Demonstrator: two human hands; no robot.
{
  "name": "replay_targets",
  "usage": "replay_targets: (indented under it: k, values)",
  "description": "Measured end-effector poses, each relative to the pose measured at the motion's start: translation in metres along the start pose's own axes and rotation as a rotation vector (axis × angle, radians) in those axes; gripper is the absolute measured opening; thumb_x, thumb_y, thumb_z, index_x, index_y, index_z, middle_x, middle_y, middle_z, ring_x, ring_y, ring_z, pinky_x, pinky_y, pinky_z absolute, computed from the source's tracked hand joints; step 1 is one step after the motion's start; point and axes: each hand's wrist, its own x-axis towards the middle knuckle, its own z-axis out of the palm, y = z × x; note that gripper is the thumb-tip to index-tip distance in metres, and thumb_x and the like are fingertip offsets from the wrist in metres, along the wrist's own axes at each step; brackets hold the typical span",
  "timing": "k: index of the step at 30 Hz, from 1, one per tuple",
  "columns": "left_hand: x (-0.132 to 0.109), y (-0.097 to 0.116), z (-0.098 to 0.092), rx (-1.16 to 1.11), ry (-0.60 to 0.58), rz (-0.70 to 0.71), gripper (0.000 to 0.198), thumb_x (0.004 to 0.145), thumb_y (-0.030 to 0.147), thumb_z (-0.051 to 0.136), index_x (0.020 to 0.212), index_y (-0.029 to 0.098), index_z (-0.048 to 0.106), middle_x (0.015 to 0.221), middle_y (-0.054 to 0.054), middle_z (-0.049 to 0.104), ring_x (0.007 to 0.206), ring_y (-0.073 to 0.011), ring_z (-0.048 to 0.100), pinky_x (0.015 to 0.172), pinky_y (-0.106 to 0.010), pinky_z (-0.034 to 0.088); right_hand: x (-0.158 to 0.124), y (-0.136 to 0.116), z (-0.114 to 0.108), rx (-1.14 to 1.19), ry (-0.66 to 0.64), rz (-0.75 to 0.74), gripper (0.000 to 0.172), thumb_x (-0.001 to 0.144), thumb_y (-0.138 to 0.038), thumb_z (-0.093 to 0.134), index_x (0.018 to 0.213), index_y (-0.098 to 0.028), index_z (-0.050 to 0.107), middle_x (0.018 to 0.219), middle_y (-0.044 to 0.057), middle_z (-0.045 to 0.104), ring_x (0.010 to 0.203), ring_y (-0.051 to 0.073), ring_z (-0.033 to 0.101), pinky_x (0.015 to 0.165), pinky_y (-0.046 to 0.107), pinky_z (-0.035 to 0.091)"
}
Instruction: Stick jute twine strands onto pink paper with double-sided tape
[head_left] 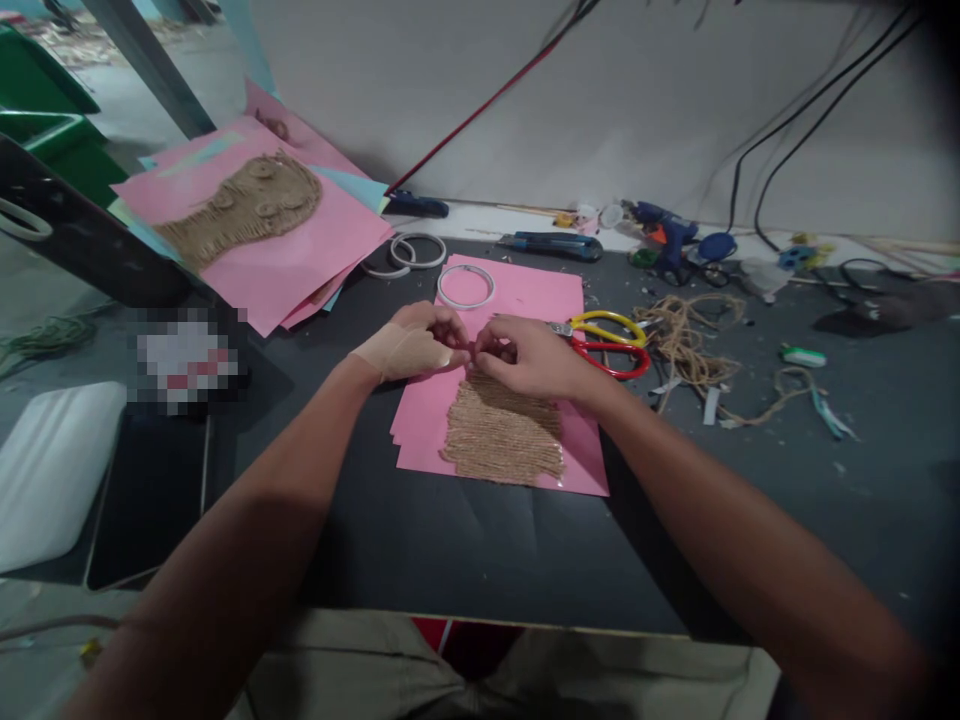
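My left hand, wrapped in a beige bandage, and my right hand meet with pinched fingertips above a pink paper sheet. Between the fingertips is a small dark-red piece, mostly hidden. Just below my hands, a panel of parallel jute twine rows lies on the sheet. To the right of my right hand are scissors with yellow and red handles. A white ring lies on the sheet beyond my hands.
A tangle of loose twine lies right of the scissors on the dark table. Further back are a blue utility knife, a blue glue gun, and white rings. Pink sheets with a twine-covered shape are stacked at back left.
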Motion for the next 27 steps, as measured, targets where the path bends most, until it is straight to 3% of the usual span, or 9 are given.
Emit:
replay_targets:
  k: [5,8,19,27]
  values:
    - [0.005,-0.012,0.009,-0.109,0.156,0.057,0.014,0.067,0.025,0.072,0.079,0.017,0.071,0.075,-0.003,0.069,0.07,-0.0143,0.06,0.064,-0.028,0.047,0.0,-0.003,0.01,0.138,0.047,0.125,0.007,0.081,-0.026,0.067,0.082,-0.021,0.062,0.078,0.003,0.068,0.07,0.017,0.059,0.066,0.034,0.044]
    - [0.007,-0.015,0.011,-0.056,0.201,0.081,0.015,0.069,0.027,0.071,0.079,0.017,0.071,0.073,-0.004,0.069,0.069,-0.0142,0.059,0.065,-0.028,0.048,0.001,-0.005,0.012,0.187,0.046,0.168,0.006,0.077,-0.023,0.069,0.081,-0.02,0.065,0.077,0.002,0.068,0.069,0.017,0.06,0.066,0.034,0.044]
    - [0.009,-0.018,0.011,0.041,0.21,0.103,0.012,0.071,0.026,0.071,0.078,0.017,0.074,0.074,-0.003,0.071,0.069,-0.0142,0.06,0.065,-0.027,0.047,0.005,-0.011,0.015,0.144,0.066,0.251,0.007,0.071,-0.022,0.071,0.077,-0.018,0.071,0.074,0.003,0.067,0.065,0.016,0.056,0.062,0.033,0.042]
    - [0.011,-0.019,0.012,0.005,0.203,0.091,0.016,0.069,0.029,0.071,0.078,0.016,0.074,0.073,-0.004,0.069,0.067,-0.014,0.058,0.063,-0.029,0.045,0.006,-0.008,0.011,0.183,0.016,0.258,0.01,0.074,-0.023,0.071,0.081,-0.017,0.075,0.078,0.006,0.073,0.07,0.018,0.062,0.068,0.035,0.047]
